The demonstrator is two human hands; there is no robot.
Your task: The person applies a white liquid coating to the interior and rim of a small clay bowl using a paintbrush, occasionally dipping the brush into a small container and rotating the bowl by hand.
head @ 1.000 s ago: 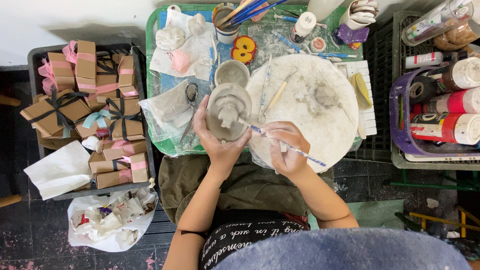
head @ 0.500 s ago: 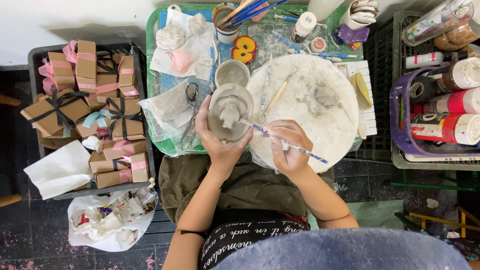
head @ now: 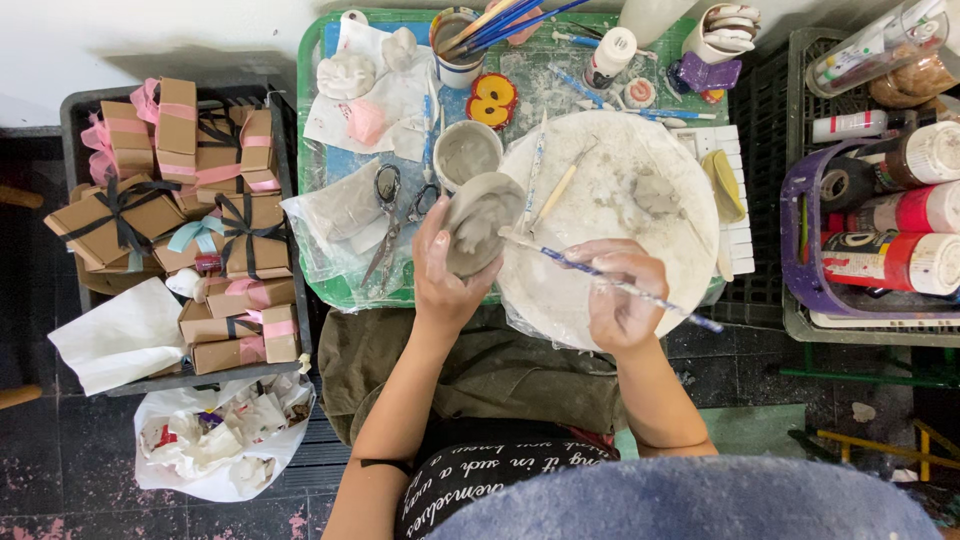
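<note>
My left hand (head: pixel 445 280) holds a round grey clay piece (head: pixel 482 222) with a raised shape on its face, tilted toward me above the near edge of a green tray (head: pixel 312 150). My right hand (head: pixel 622 295) grips a thin blue-handled brush (head: pixel 600 275) whose tip rests on the clay piece. Both hands hover over a round white turntable (head: pixel 620 170) smeared with clay, which carries a small grey clay lump (head: pixel 655 192) and a wooden tool (head: pixel 555 195).
A small cup of grey slip (head: pixel 466 152), scissors (head: pixel 385 220) and a cup of brushes (head: pixel 455 40) stand on the tray. Brown gift boxes with ribbons (head: pixel 190 220) fill a crate at left. A purple basket of paint bottles (head: pixel 890 230) stands at right. A bag of scraps (head: pixel 215 440) lies on the floor.
The clay piece has tilted and turned slightly in my left hand, and the brush has shifted a little lower across it. Everything else has stayed in place.
</note>
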